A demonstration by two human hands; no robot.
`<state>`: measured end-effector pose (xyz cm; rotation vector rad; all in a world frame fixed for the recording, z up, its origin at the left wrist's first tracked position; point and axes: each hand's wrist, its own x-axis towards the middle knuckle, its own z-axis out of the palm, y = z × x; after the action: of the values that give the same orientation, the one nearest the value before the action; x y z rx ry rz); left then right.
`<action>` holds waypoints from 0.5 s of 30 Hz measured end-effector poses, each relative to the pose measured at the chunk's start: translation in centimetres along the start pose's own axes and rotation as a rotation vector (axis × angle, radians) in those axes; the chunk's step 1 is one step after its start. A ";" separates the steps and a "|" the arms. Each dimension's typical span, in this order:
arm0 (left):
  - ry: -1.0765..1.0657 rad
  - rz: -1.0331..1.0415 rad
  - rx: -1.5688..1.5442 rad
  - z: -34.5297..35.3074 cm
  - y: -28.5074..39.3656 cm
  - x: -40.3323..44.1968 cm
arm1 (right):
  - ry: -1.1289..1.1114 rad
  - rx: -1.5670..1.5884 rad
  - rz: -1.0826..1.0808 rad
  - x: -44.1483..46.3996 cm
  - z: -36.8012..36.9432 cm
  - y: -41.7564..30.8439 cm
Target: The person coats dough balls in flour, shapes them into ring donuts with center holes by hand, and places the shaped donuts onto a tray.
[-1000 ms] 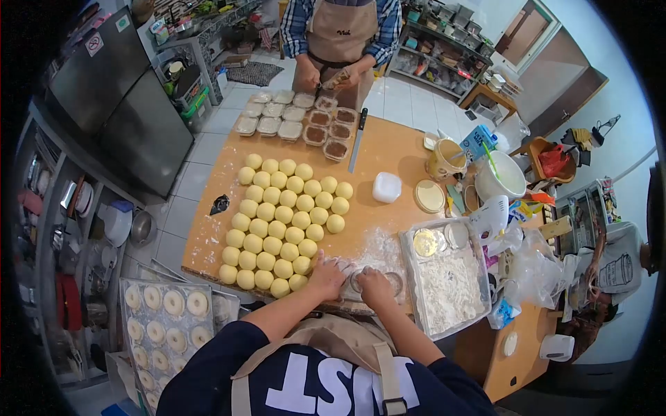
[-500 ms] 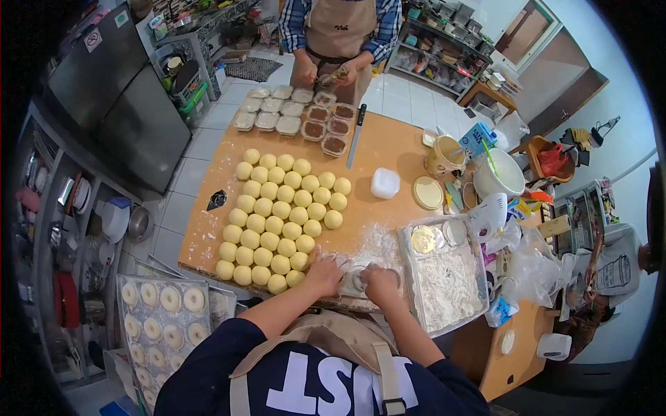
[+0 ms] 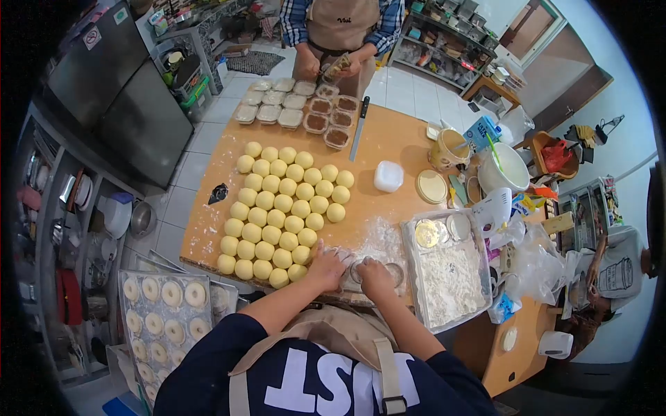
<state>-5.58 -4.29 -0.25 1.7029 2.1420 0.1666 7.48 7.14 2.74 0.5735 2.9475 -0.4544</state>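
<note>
Flour tray [image 3: 415, 279] is the landmark in the head view, and the work lies just to its left at the table's near edge. There a pale ring [image 3: 401, 272] shows on the floury patch [image 3: 380, 239], between the tray and the right hand [image 3: 377, 277]. That hand is curled in a loose fist beside a second round edge; I cannot tell whether it grips it. Farther left of the tray, the left hand [image 3: 327, 269] lies low with fingers forward, near the closest dough balls [image 3: 283, 202]; whether it holds anything is hidden. If the ring is a cutter, as it seems, it should be light and stiff, best taken by its rim, and dusty fingers could slip on it. The dough balls, in rows well left of the tray, look soft and light; a pinch would likely dent them, so cupping one from the sides or underneath should suit better than gripping its top.
</note>
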 end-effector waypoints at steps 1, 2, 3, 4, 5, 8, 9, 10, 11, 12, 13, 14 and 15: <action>-0.009 0.002 0.008 0.0 0.2 -0.2 | -0.007 0.008 0.003 -0.2 0.1 -0.1; -0.012 0.006 0.020 -0.2 0.3 -0.3 | -0.007 0.014 0.004 -0.2 0.0 -0.2; -0.009 0.008 0.035 -0.6 0.2 -0.2 | -0.002 0.016 0.003 0.1 -0.2 -0.2; -0.011 0.010 0.039 -0.7 0.1 0.0 | 0.007 0.021 0.001 0.3 -0.1 0.0; -0.014 0.009 0.037 -0.6 0.1 0.1 | 0.010 0.027 -0.004 0.3 0.4 0.4; -0.007 0.002 0.074 0.4 -0.1 0.4 | 0.096 0.161 -0.030 0.2 -0.1 1.8; -0.008 0.000 0.094 0.7 -0.1 0.3 | 0.135 0.231 -0.037 0.1 -0.4 2.3; -0.027 -0.013 0.080 0.9 -0.1 0.2 | 0.137 0.208 -0.004 0.2 -1.3 2.4; -0.044 -0.023 0.070 0.9 -0.1 0.3 | 0.144 0.184 0.030 0.3 -2.5 2.5; -0.055 -0.028 0.066 0.5 0.0 0.4 | 0.160 0.157 0.066 0.4 -3.3 2.6; -0.057 -0.016 0.055 0.0 0.2 0.2 | 0.178 0.153 0.074 0.3 -2.4 3.2; -0.055 -0.005 0.047 -0.6 0.3 0.0 | 0.119 0.132 0.078 0.1 -2.2 3.0; -0.051 0.005 0.037 -1.2 0.4 0.0 | 0.059 0.109 0.079 0.0 -2.0 2.5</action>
<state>-5.64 -4.04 1.02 1.7138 2.1164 0.0844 8.28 9.95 3.97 0.7249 2.9571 -0.6024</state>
